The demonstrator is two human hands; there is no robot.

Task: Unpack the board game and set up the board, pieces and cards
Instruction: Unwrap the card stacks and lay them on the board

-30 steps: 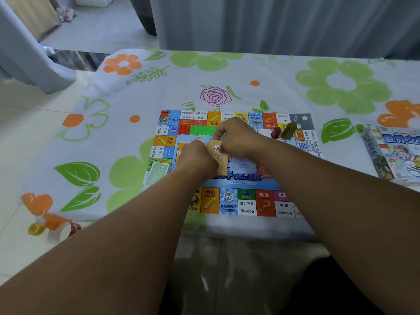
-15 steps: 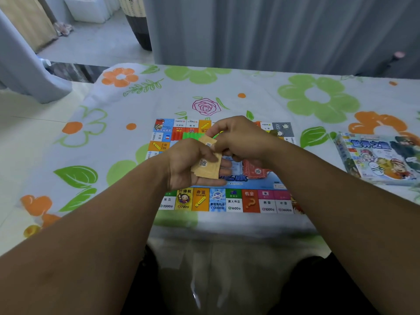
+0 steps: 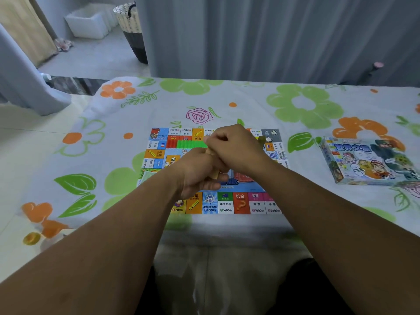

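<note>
The colourful game board lies flat on the flowered tablecloth, near the table's front edge. Above its middle, my left hand grips a tan stack of cards, of which only edges show between the fingers. My right hand is curled over the top of the same stack, fingertips pinching at it. A row of green pieces and red pieces lie on the board's far left part. A red card pile peeks out under my right wrist. Green paper money sits at the board's left edge.
The game box lies on the cloth to the right of the board. The tablecloth stretches bare beyond the board. Grey curtains hang behind the table; a basket and white bin stand on the floor at the far left.
Both hands have closed tighter around the tan cards, which showed plainly in my left palm half a second ago and are now mostly hidden. The camera has tilted up a little.
</note>
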